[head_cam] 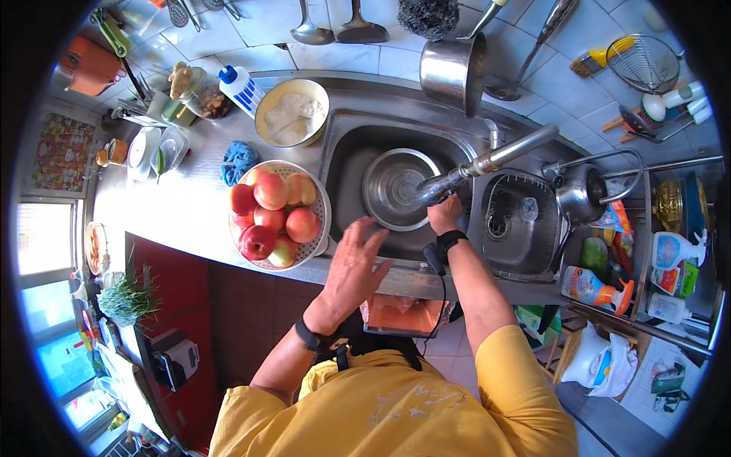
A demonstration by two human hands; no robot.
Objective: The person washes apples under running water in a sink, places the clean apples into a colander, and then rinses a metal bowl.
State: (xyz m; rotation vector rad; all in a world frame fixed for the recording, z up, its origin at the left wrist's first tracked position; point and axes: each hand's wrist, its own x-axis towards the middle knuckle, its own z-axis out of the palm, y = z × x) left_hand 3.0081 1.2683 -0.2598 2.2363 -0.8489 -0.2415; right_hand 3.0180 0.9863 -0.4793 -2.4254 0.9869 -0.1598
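Observation:
My left hand [358, 268], fingers spread and holding nothing, hovers over the front rim of the large sink basin [348, 137]. A round metal bowl [380, 191] sits in that basin. My right hand [445, 214] reaches to the bowl's right side, under the end of the metal faucet [502, 153]; its fingers are partly hidden by the spout, so its hold cannot be made out. Left of the basin, a perforated white colander [321, 228] holds several red and yellow peaches or nectarines [270, 191]. A crumpled blue cloth [239, 163] lies behind the colander.
A yellowish bowl with whitish contents [291, 114] and a white bottle with a blue cap [240, 88] stand behind. A metal pot [451, 74] hangs over the sink's back edge. At the right are a small basin [519, 228], a kettle [579, 194] and spray bottles [594, 285].

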